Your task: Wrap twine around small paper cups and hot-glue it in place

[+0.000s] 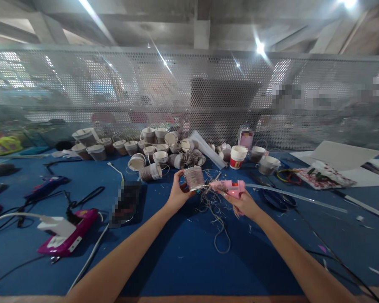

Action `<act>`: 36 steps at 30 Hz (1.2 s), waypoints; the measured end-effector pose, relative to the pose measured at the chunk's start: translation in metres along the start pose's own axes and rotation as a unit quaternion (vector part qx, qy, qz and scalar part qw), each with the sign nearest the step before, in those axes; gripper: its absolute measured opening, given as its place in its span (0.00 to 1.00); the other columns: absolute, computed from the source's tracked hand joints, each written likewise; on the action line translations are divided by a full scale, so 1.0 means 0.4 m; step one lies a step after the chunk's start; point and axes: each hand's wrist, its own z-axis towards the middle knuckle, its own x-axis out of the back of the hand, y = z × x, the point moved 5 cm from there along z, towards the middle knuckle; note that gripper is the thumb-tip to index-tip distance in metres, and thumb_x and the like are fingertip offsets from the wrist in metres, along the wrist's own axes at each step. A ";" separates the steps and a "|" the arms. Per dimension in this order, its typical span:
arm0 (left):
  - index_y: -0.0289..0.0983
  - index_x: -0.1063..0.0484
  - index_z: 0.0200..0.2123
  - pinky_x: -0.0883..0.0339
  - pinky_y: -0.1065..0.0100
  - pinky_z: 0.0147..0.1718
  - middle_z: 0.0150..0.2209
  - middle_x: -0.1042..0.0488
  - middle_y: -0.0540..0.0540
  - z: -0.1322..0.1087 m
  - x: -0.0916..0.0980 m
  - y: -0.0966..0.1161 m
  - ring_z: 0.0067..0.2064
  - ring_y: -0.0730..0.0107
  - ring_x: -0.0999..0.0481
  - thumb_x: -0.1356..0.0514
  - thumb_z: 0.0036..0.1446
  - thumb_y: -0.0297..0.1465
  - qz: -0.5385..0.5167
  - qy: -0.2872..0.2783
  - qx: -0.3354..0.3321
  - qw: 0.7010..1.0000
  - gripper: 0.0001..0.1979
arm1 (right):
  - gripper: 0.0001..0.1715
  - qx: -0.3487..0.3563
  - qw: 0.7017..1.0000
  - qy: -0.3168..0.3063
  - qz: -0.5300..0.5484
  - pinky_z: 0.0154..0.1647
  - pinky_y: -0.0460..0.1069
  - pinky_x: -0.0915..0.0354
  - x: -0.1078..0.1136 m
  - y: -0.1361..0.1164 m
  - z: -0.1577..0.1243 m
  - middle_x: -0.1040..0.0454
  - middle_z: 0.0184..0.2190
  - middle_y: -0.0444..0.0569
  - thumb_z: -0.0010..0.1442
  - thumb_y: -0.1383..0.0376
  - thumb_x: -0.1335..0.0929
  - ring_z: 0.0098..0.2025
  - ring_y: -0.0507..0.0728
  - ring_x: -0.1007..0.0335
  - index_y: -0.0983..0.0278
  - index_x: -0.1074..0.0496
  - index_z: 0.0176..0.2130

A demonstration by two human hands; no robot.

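My left hand [177, 192] is closed around a small paper cup [193, 177] wrapped in grey twine, held on its side above the blue table [183, 252]. My right hand [244, 203] grips a pink hot glue gun [229, 187], its nozzle pointing left at the cup's side. A long clear glue stick [290, 195] juts out of the gun's back to the right. Loose twine strands [216, 210] lie tangled on the table just below the cup and gun.
A heap of twine-wrapped cups [154, 149] lines the back of the table before a perforated metal screen [189, 92]. A stack of red-and-white paper cups [238, 156] stands at the back right. A magenta glue gun [70, 235] and cables lie left; white boards [341, 158] right.
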 end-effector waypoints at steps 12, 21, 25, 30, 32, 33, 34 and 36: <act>0.43 0.46 0.47 0.31 0.71 0.33 0.55 0.44 0.41 0.000 -0.004 0.005 0.37 0.73 0.27 0.31 0.31 0.28 -0.013 -0.001 0.011 1.000 0.39 | 0.22 -0.012 1.000 0.027 0.007 0.07 0.44 0.48 0.008 0.024 0.007 0.44 0.06 0.37 0.49 0.53 0.33 0.08 0.48 0.49 0.61 0.26 0.42; 0.43 0.46 0.49 0.31 0.70 0.34 0.56 0.44 0.40 0.000 -0.005 0.007 0.38 0.70 0.26 0.32 0.34 0.28 -0.005 -0.027 0.008 1.000 0.38 | 0.23 -0.026 0.999 0.029 0.037 0.08 0.44 0.48 0.005 0.025 0.004 0.43 0.06 0.37 0.47 0.52 0.32 0.08 0.48 0.47 0.63 0.27 0.40; 0.43 0.45 0.50 0.30 0.68 0.35 0.56 0.43 0.40 0.001 -0.005 0.006 0.38 0.69 0.27 0.32 0.32 0.27 0.001 -0.023 0.010 1.000 0.40 | 0.22 -0.030 0.998 0.032 0.041 0.08 0.44 0.46 0.004 0.037 0.006 0.42 0.07 0.37 0.47 0.52 0.31 0.09 0.48 0.46 0.62 0.27 0.39; 0.44 0.45 0.49 0.30 0.66 0.36 0.56 0.43 0.41 -0.001 -0.010 0.004 0.40 0.68 0.27 0.32 0.31 0.26 -0.013 -0.026 0.010 1.000 0.39 | 0.20 -0.027 0.998 0.038 0.047 0.08 0.43 0.47 0.003 0.040 0.007 0.41 0.08 0.37 0.47 0.52 0.31 0.09 0.48 0.46 0.62 0.26 0.37; 0.44 0.45 0.49 0.30 0.66 0.36 0.56 0.43 0.41 -0.001 -0.010 0.003 0.40 0.67 0.27 0.32 0.31 0.26 -0.018 -0.028 0.009 0.999 0.39 | 0.20 -0.036 0.998 0.035 0.049 0.07 0.43 0.47 0.001 0.041 0.007 0.41 0.08 0.38 0.47 0.52 0.31 0.09 0.48 0.46 0.63 0.26 0.36; 0.44 0.45 0.49 0.30 0.67 0.36 0.56 0.44 0.41 -0.001 -0.010 0.003 0.40 0.68 0.27 0.32 0.31 0.26 -0.019 -0.029 0.008 0.999 0.39 | 0.21 -0.040 0.997 0.033 0.050 0.07 0.43 0.48 0.001 0.041 0.007 0.41 0.08 0.38 0.47 0.52 0.31 0.08 0.48 0.47 0.63 0.26 0.36; 0.44 0.45 0.49 0.30 0.67 0.36 0.56 0.44 0.41 -0.001 -0.009 0.002 0.39 0.68 0.27 0.32 0.32 0.27 -0.021 -0.029 0.008 0.999 0.39 | 0.21 -0.043 0.997 0.031 0.051 0.07 0.43 0.48 0.001 0.041 0.007 0.41 0.08 0.38 0.47 0.52 0.31 0.08 0.47 0.47 0.63 0.27 0.37; 0.44 0.45 0.48 0.30 0.68 0.36 0.56 0.44 0.42 -0.001 -0.007 0.002 0.39 0.69 0.26 0.32 0.32 0.27 -0.025 -0.026 0.009 0.999 0.38 | 0.21 -0.042 0.997 0.031 0.052 0.07 0.43 0.48 0.002 0.039 0.007 0.42 0.08 0.37 0.47 0.52 0.32 0.08 0.47 0.47 0.63 0.27 0.37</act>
